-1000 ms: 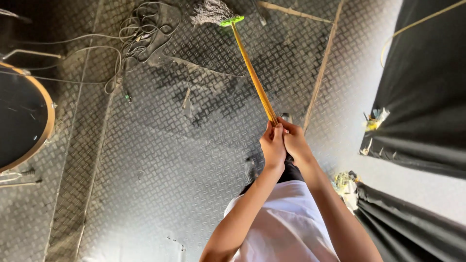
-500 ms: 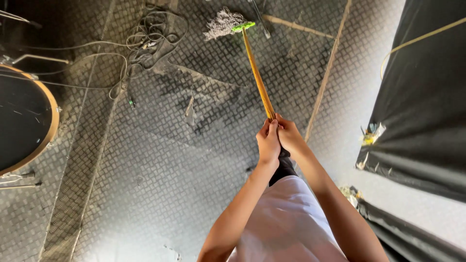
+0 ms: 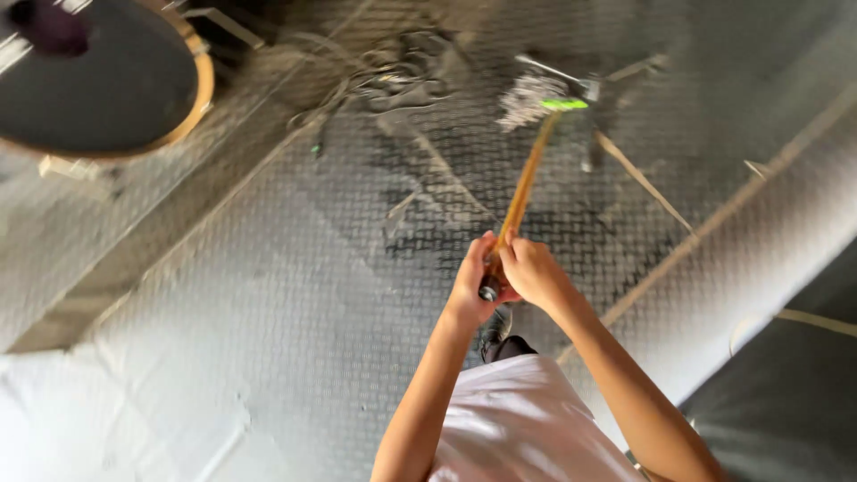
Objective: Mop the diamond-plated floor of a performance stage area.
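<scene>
Both my hands grip the near end of a mop's long yellow wooden handle (image 3: 520,196). My left hand (image 3: 471,284) is closed around the handle's end, and my right hand (image 3: 533,270) wraps it just beside and above. The handle runs away from me to a green clamp and a grey-white stringy mop head (image 3: 533,96) resting on the dark checker-plate metal floor (image 3: 268,295). Part of the floor around the mop head looks darker and wet. My white shirt and a dark shoe show below my arms.
A round dark table with a wooden rim (image 3: 201,85) stands at the upper left. A tangle of cables (image 3: 393,71) lies on the floor left of the mop head. A pale raised strip (image 3: 759,259) and black fabric (image 3: 794,402) border the right side.
The view has swung and blurred, with the round table now at the upper left. The mop head has shifted to the right across the floor, and both hands keep their grip on the handle.
</scene>
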